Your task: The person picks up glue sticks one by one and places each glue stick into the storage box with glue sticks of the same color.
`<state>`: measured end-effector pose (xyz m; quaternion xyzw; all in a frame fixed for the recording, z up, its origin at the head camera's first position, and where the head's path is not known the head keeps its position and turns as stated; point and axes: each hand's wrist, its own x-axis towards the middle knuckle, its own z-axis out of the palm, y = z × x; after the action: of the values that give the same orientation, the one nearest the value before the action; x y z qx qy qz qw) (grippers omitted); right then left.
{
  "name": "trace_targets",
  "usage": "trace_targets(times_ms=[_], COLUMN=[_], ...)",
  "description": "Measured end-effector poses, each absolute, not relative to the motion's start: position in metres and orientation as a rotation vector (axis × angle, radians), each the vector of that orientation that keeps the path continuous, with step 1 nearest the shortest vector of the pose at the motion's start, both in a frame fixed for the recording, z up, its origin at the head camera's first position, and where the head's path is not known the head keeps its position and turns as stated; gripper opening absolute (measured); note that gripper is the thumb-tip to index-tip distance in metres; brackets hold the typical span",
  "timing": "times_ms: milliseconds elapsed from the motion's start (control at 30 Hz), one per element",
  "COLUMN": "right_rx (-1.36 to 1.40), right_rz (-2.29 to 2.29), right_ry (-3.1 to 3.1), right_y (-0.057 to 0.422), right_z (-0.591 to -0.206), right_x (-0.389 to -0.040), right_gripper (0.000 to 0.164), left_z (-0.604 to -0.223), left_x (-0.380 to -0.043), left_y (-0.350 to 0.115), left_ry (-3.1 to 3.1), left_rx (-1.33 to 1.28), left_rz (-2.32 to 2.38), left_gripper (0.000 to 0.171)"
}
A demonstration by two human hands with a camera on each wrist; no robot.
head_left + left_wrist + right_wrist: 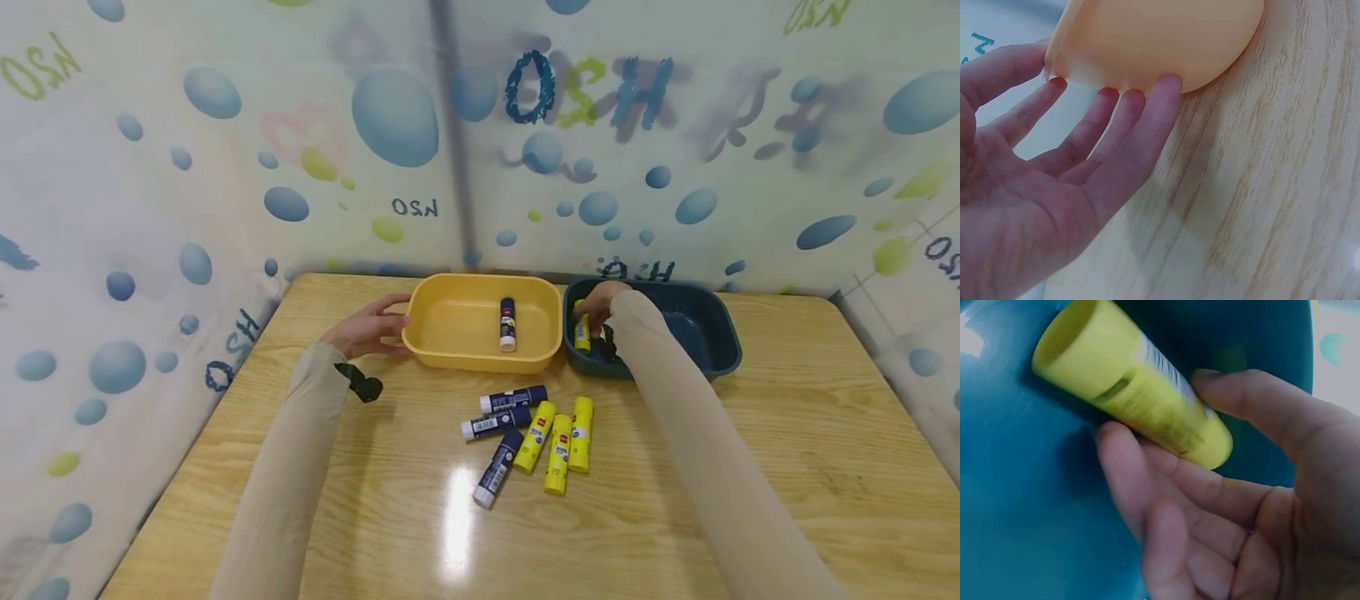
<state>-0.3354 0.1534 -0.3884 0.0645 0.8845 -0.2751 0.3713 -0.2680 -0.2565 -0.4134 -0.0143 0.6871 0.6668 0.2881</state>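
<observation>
A yellow glue stick (pixel 1141 387) is between the thumb and fingers of my right hand (pixel 600 302), inside the dark blue bin (pixel 723 333). The right wrist view shows the thumb on one side of it and the fingers on the other. My left hand (pixel 369 327) touches the left end of the yellow bin (pixel 450 361), its fingertips (pixel 1165 87) against the outer wall. Inside the yellow bin lies a navy glue stick (pixel 507 323) with a white end.
In front of the bins, three navy glue sticks (pixel 497 423) lie on the wooden table (pixel 390 517). Three yellow glue sticks (pixel 558 454) lie just to their right. A patterned curtain (pixel 495 200) hangs behind the table.
</observation>
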Motion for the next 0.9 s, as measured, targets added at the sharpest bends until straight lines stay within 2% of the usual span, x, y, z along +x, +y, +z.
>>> trace_targets(times_ms=[600, 900], right_rx=[-0.136, -0.319], right_rz=[-0.529, -0.532], right_ry=[2.423, 2.451], right_y=[0.156, 0.155], right_z=[-0.35, -0.336], right_x=[-0.312, -0.28], right_gripper=[0.044, 0.041], left_z=[-0.413, -0.413], left_x=[-0.269, -0.267], left_y=[-0.255, -0.255], left_ry=[1.815, 1.81], left_rx=[-0.065, -0.06], left_rz=[1.808, 1.803], left_gripper=[0.058, 0.059])
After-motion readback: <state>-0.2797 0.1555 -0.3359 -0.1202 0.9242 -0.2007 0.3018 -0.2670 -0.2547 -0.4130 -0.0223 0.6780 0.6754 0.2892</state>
